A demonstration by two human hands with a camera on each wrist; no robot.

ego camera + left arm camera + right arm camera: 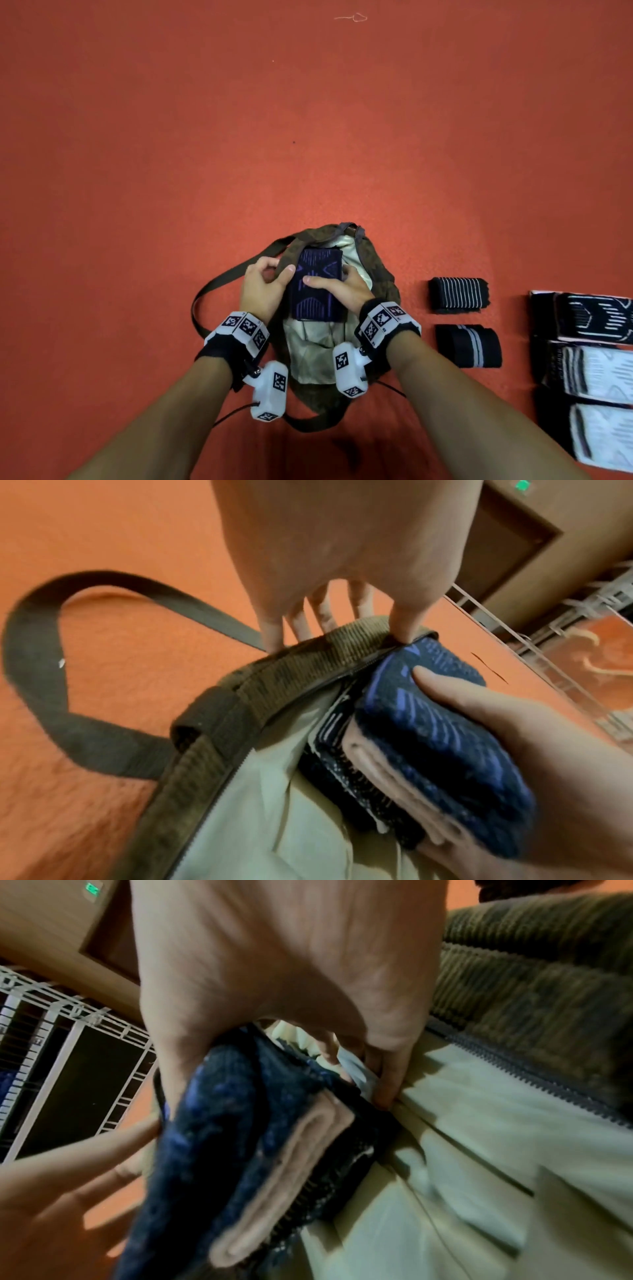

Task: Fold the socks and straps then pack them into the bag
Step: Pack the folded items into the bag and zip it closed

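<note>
An olive corduroy bag lies open on the red carpet, its pale lining showing. My left hand pinches the bag's left rim, thumb inside and fingers outside. My right hand grips a stack of folded socks, dark navy with purple pattern on top, and holds it in the bag's mouth. In the wrist views the stack shows navy, pink and black-and-white layers, with my right thumb on top and fingers underneath.
Two rolled black straps lie right of the bag. Further right, folded socks sit in a column at the frame edge. The bag's dark shoulder strap loops out on the left. A white wire rack stands beyond.
</note>
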